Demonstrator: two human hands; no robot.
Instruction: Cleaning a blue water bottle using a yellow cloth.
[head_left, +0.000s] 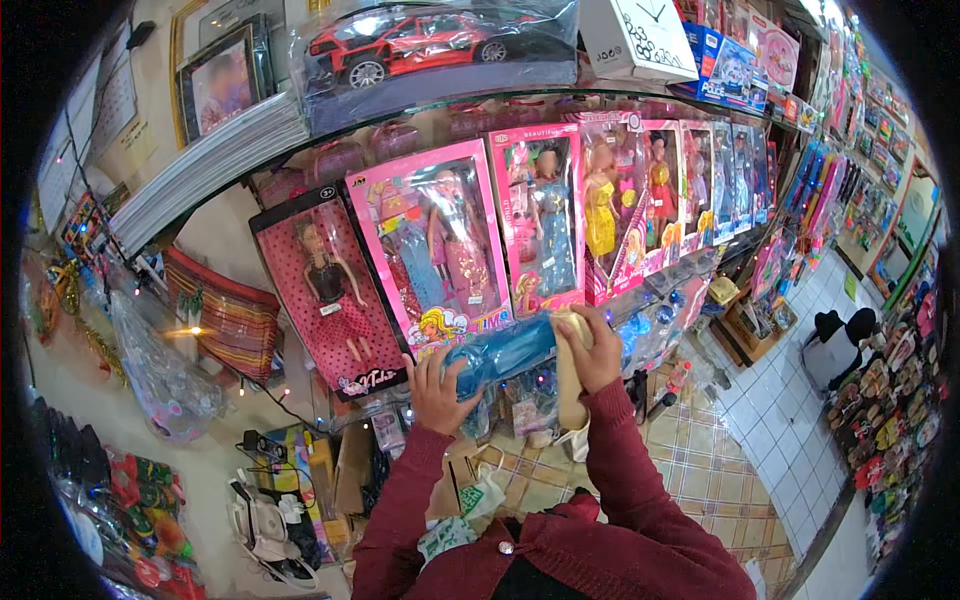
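Observation:
Before me, my left hand (441, 390) rests its fingers on the left end of a blue, plastic-wrapped item (506, 351) whose kind I cannot make out. My right hand (595, 349) holds a folded pale yellow cloth (570, 375) at the item's right end. Just behind stand boxed dolls on a shelf: a pink box with several outfits (431, 247), a pink box with a doll in a blue dress (541, 217), and one with a doll in a yellow dress (604, 210). A black-edged doll box (326, 292) leans at the left.
Above, a glass shelf carries a red toy car in clear wrap (420, 49), a white clock box (637, 37) and a police toy box (724, 67). Wrapped toys (660, 319) lie on a lower shelf. Cardboard boxes (356, 465) and bags stand on the floor; shoes (885, 405) are at right.

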